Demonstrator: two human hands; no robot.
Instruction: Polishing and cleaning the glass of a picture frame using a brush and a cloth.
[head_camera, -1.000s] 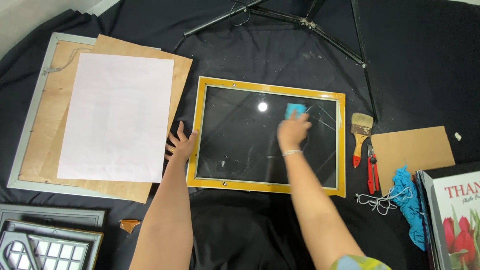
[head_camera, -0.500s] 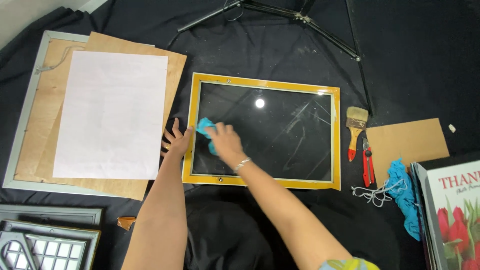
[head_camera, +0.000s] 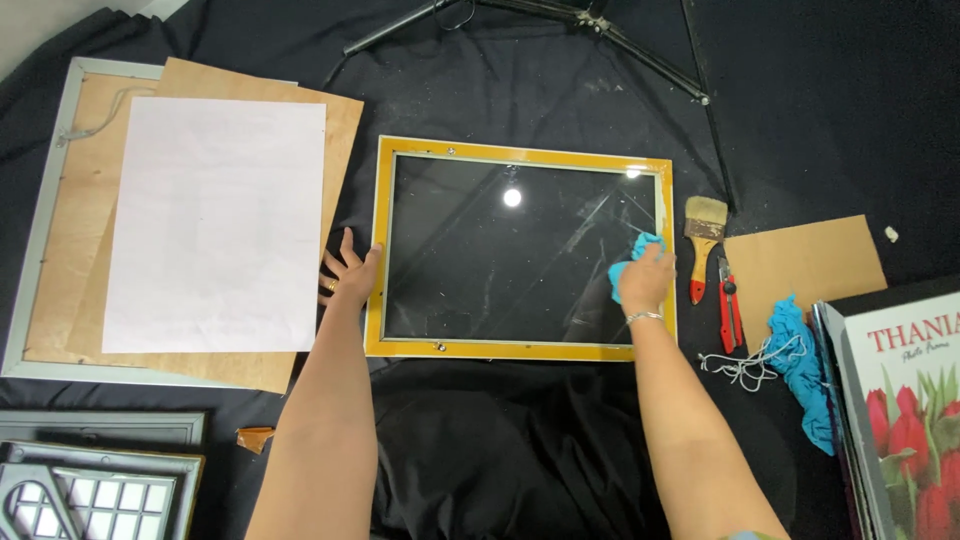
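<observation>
A yellow picture frame (head_camera: 520, 348) with a glass pane (head_camera: 490, 250) lies flat on black cloth. My left hand (head_camera: 350, 273) rests open against the frame's left edge, fingers spread. My right hand (head_camera: 645, 280) presses a small blue cloth (head_camera: 632, 250) onto the glass near the frame's right edge. Streaks and a light reflection show on the glass.
Left of the frame lie a white sheet (head_camera: 215, 225) on brown boards (head_camera: 340, 130) and a grey frame (head_camera: 30, 250). To the right are a paintbrush (head_camera: 704, 235), a red cutter (head_camera: 730, 315), a cardboard piece (head_camera: 800, 265), string, a blue rag (head_camera: 800, 360) and a flower print (head_camera: 910, 400). Tripod legs (head_camera: 640, 65) cross above.
My right hand with the blue cloth swept from the glass's upper right to its left side, then back to the right edge. My left hand stayed at the frame's left edge.
</observation>
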